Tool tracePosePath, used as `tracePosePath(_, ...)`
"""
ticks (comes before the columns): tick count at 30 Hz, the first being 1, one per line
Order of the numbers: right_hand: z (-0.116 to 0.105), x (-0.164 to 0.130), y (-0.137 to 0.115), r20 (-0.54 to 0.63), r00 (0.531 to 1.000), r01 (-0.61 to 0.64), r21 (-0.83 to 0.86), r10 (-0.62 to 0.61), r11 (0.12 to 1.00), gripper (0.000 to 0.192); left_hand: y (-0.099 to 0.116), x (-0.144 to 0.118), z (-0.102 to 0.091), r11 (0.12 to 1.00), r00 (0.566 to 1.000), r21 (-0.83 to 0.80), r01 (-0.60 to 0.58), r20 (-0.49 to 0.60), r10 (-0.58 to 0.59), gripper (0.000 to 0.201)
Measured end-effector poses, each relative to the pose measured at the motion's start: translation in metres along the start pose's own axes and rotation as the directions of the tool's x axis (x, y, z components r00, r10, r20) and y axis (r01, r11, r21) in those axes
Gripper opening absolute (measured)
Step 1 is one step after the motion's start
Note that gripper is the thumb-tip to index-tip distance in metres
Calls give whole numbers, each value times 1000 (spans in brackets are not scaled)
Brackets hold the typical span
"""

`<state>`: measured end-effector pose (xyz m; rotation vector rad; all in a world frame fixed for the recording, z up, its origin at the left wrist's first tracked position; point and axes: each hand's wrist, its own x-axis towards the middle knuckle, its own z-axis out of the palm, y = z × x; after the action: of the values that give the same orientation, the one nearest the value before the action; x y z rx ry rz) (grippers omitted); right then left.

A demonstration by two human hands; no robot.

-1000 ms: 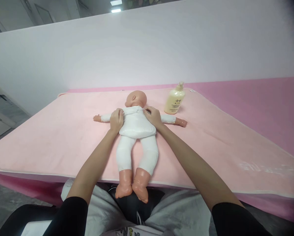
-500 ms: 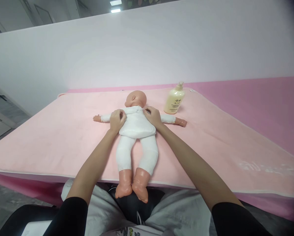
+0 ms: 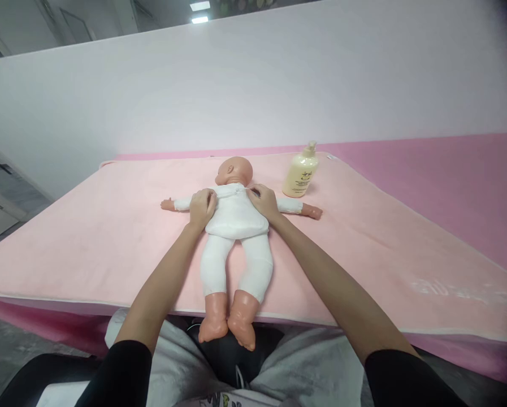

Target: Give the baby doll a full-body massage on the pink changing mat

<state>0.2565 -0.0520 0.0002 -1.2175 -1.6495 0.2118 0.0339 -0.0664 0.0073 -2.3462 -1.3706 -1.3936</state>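
A baby doll (image 3: 236, 217) lies face down with its head turned to the left. Its cloth body is white, while the head, hands and feet are tan plastic. Its arms stretch out to both sides and its feet reach over the near edge. My left hand (image 3: 202, 208) rests on the left side of the upper back near the shoulder, fingers curled against the cloth. On the right side of the upper back, my right hand (image 3: 263, 199) is likewise curled on the doll. The fingertips of both hands are partly hidden.
A pale yellow pump bottle (image 3: 300, 172) stands upright behind the doll's right-side arm. A light pink towel (image 3: 121, 237) covers the darker pink table surface (image 3: 460, 186). Behind it rises a white partition (image 3: 253, 85). My legs (image 3: 316, 362) are under the near edge.
The fingers of my left hand have shifted very slightly on the doll's back. The doll, the bottle and my right hand look almost unchanged.
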Motion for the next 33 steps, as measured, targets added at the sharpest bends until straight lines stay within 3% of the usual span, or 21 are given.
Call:
tracePosePath(5,0,0,0,-4,1000,4,-2,-4,1000,22,3,0,-2,1000,999,21,11,41,-12,8)
tracePosePath(14,0,0,1,-3,1000,5,-3,-5,1000,22,1,1,1,995,999,90,37,34,-41,21)
tracePosePath(33,-3,0,-5,47,999,-16,-76,20,997,23,0,0,2,998,998,15,56,-7,-55,13)
